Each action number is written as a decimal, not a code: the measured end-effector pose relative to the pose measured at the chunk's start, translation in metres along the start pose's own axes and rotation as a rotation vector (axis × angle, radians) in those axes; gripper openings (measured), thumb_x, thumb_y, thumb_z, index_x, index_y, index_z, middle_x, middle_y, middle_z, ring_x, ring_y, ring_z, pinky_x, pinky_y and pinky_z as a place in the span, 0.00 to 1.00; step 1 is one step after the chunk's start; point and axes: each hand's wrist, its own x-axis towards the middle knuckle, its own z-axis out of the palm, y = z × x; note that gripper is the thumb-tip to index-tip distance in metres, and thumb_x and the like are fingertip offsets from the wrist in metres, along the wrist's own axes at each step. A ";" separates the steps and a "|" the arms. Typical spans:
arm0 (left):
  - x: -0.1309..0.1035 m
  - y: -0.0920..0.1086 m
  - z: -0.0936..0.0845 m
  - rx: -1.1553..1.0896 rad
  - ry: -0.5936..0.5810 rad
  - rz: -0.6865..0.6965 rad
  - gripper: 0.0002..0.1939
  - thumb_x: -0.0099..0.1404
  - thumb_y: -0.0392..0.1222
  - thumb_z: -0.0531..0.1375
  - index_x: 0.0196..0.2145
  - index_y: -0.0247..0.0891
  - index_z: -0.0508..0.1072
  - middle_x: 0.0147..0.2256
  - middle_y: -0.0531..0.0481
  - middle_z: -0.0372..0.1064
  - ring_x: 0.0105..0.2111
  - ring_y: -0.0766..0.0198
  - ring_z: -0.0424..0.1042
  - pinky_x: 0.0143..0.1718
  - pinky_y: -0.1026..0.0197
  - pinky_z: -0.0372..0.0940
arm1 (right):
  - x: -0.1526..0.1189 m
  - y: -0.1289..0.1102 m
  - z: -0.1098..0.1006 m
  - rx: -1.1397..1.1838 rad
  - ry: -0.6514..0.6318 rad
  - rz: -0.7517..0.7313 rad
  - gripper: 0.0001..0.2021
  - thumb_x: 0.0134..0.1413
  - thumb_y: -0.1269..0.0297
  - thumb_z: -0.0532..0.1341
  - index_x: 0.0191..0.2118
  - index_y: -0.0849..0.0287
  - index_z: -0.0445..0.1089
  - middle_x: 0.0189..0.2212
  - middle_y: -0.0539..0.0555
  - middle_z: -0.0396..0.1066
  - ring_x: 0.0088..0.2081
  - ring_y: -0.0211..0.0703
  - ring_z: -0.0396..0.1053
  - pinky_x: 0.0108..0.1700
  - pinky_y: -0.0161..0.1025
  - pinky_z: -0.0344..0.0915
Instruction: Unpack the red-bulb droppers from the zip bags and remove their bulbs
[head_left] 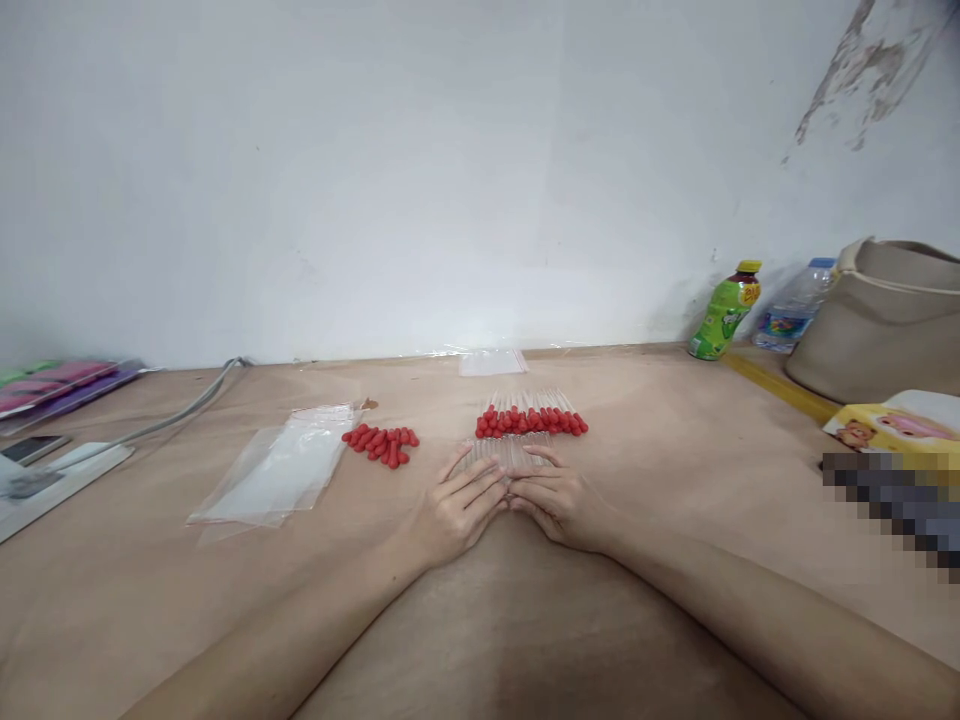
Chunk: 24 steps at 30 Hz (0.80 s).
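Note:
My left hand [461,505] and my right hand [559,500] meet at the fingertips over the near end of a row of thin clear tubes [510,455], probably glass. Their fingers are stretched out and slightly bent, touching the row from both sides; the tubes' near ends are hidden beneath them. Just beyond lies a row of droppers with red rubber bulbs [529,421], their clear stems pointing toward the wall. Left of my left hand is a loose pile of red bulbs [380,443].
Clear plastic bags [289,460] lie left of the pile, another bag [493,362] by the wall. A grey cable [180,405] and phone [36,450] are far left. At right stand a green bottle [724,315], water bottle [793,308], beige bin [877,320] and yellow packet [892,430].

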 end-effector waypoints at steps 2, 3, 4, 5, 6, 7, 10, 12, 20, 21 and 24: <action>0.001 0.001 -0.001 -0.008 -0.009 -0.004 0.08 0.60 0.34 0.56 0.39 0.34 0.69 0.40 0.46 0.72 0.47 0.58 0.67 0.54 0.45 0.54 | -0.001 -0.001 -0.001 -0.011 0.014 -0.006 0.05 0.55 0.72 0.54 0.34 0.61 0.67 0.33 0.53 0.74 0.37 0.36 0.71 0.55 0.44 0.55; 0.001 0.001 -0.001 -0.017 -0.015 -0.008 0.08 0.60 0.34 0.56 0.39 0.34 0.69 0.40 0.46 0.72 0.46 0.58 0.67 0.54 0.45 0.54 | -0.001 -0.001 -0.001 -0.015 0.018 -0.009 0.05 0.54 0.72 0.55 0.34 0.61 0.67 0.33 0.53 0.74 0.37 0.35 0.71 0.55 0.44 0.55; 0.001 0.001 -0.002 -0.026 -0.021 -0.016 0.07 0.61 0.34 0.56 0.38 0.34 0.69 0.40 0.46 0.72 0.46 0.58 0.67 0.55 0.45 0.53 | -0.001 -0.001 -0.002 -0.019 0.022 -0.011 0.05 0.54 0.73 0.55 0.34 0.61 0.67 0.32 0.53 0.74 0.37 0.35 0.71 0.55 0.44 0.54; 0.001 0.001 -0.002 -0.035 -0.028 -0.024 0.07 0.61 0.34 0.55 0.38 0.35 0.69 0.39 0.46 0.73 0.46 0.58 0.67 0.55 0.44 0.53 | -0.001 -0.001 -0.002 -0.022 0.026 -0.015 0.04 0.54 0.73 0.55 0.34 0.61 0.67 0.32 0.53 0.74 0.37 0.35 0.71 0.56 0.44 0.54; 0.000 0.001 -0.002 -0.044 -0.037 -0.033 0.07 0.61 0.34 0.55 0.38 0.35 0.69 0.39 0.46 0.73 0.46 0.59 0.67 0.55 0.44 0.53 | -0.001 -0.001 -0.003 -0.025 0.028 -0.020 0.04 0.54 0.73 0.55 0.34 0.61 0.67 0.32 0.53 0.74 0.37 0.35 0.71 0.55 0.44 0.54; 0.000 0.000 -0.002 -0.052 -0.046 -0.041 0.07 0.61 0.34 0.55 0.38 0.35 0.69 0.39 0.46 0.73 0.46 0.59 0.68 0.55 0.45 0.52 | -0.001 -0.002 -0.003 -0.028 0.030 -0.025 0.05 0.54 0.73 0.55 0.34 0.61 0.67 0.31 0.52 0.74 0.37 0.35 0.71 0.55 0.44 0.54; -0.001 0.000 -0.002 -0.070 -0.061 -0.059 0.07 0.61 0.33 0.54 0.38 0.35 0.69 0.40 0.46 0.72 0.46 0.59 0.67 0.55 0.45 0.52 | -0.001 -0.002 -0.005 -0.040 0.029 -0.038 0.05 0.54 0.74 0.55 0.35 0.61 0.66 0.30 0.51 0.74 0.38 0.36 0.71 0.55 0.44 0.55; -0.002 0.000 -0.003 -0.081 -0.062 -0.065 0.07 0.61 0.33 0.54 0.38 0.35 0.69 0.39 0.46 0.73 0.46 0.59 0.67 0.55 0.44 0.51 | -0.001 -0.003 -0.005 -0.050 0.024 -0.042 0.05 0.54 0.74 0.55 0.35 0.61 0.66 0.30 0.51 0.74 0.39 0.36 0.70 0.55 0.45 0.54; -0.002 0.000 -0.005 -0.111 -0.071 -0.071 0.07 0.60 0.33 0.55 0.37 0.35 0.69 0.38 0.47 0.73 0.45 0.59 0.68 0.56 0.45 0.50 | -0.007 -0.001 -0.007 -0.112 0.017 -0.088 0.06 0.55 0.73 0.55 0.38 0.61 0.66 0.32 0.52 0.74 0.43 0.37 0.69 0.56 0.46 0.53; -0.003 0.000 -0.006 -0.113 -0.070 -0.073 0.07 0.60 0.33 0.55 0.37 0.35 0.69 0.38 0.47 0.73 0.45 0.59 0.68 0.55 0.45 0.50 | -0.008 0.000 -0.008 -0.118 0.018 -0.092 0.06 0.55 0.73 0.55 0.39 0.61 0.66 0.33 0.52 0.74 0.43 0.38 0.69 0.56 0.46 0.54; -0.004 0.000 -0.006 -0.119 -0.069 -0.083 0.07 0.61 0.33 0.54 0.37 0.36 0.69 0.37 0.47 0.73 0.45 0.59 0.69 0.55 0.45 0.51 | -0.009 0.000 -0.009 -0.129 0.009 -0.093 0.07 0.55 0.73 0.54 0.40 0.60 0.66 0.34 0.53 0.74 0.43 0.38 0.69 0.54 0.46 0.56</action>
